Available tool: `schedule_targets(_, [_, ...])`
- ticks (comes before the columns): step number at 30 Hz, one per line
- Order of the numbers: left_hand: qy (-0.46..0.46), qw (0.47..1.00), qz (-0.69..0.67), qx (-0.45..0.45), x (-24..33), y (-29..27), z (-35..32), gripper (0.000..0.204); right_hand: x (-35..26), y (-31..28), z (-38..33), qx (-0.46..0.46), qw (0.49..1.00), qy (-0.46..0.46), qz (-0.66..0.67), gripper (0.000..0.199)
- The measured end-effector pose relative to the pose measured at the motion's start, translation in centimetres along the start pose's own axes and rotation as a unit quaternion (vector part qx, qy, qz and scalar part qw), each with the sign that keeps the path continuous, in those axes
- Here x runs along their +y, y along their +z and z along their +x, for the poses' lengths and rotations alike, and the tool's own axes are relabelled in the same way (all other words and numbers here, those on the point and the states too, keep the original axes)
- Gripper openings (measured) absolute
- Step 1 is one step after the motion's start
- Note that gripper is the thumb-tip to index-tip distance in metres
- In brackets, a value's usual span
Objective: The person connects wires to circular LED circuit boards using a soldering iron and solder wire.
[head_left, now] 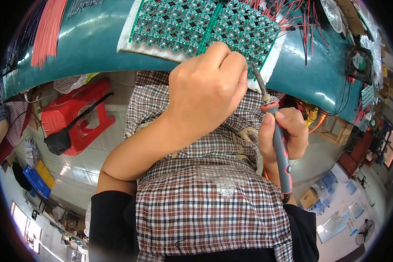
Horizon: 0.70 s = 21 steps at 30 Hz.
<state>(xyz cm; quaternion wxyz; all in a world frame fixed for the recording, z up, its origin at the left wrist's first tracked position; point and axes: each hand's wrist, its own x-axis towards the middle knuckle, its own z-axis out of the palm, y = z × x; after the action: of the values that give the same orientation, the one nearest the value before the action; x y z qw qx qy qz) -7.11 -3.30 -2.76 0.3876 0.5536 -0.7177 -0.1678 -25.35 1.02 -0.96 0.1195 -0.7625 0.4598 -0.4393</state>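
Observation:
My left hand (pixel 207 87) is curled into a loose fist at the near edge of a green panel of several round circuit boards (pixel 196 26); whatever it pinches is hidden by the fingers. My right hand (pixel 288 131) grips a soldering iron (pixel 278 139) with a grey and red handle. The iron's metal tip points up to the panel's near edge, right beside the left fingers. The panel lies on a white pad on the teal bench (pixel 91 43).
Red wires (pixel 48 30) lie in a bundle at the bench's far left, and more red and black wires (pixel 301 26) at the right. A small fan (pixel 359 63) stands far right. A red plastic stool (pixel 78 113) sits on the floor to my left. A checked apron (pixel 205 192) covers my lap.

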Motion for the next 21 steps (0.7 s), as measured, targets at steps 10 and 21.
schedule_targets(10, [0.002,1.000,-0.015,0.000,0.2,0.1,-0.1,0.013,-1.0,0.5,-0.4,-0.022,0.997,-0.012,-0.067,0.036])
schedule_targets(21, [-0.019,1.000,-0.009,0.005,0.1,-1.8,-1.0,0.015,-1.8,-1.0,-0.5,0.009,0.999,0.025,-0.037,0.037])
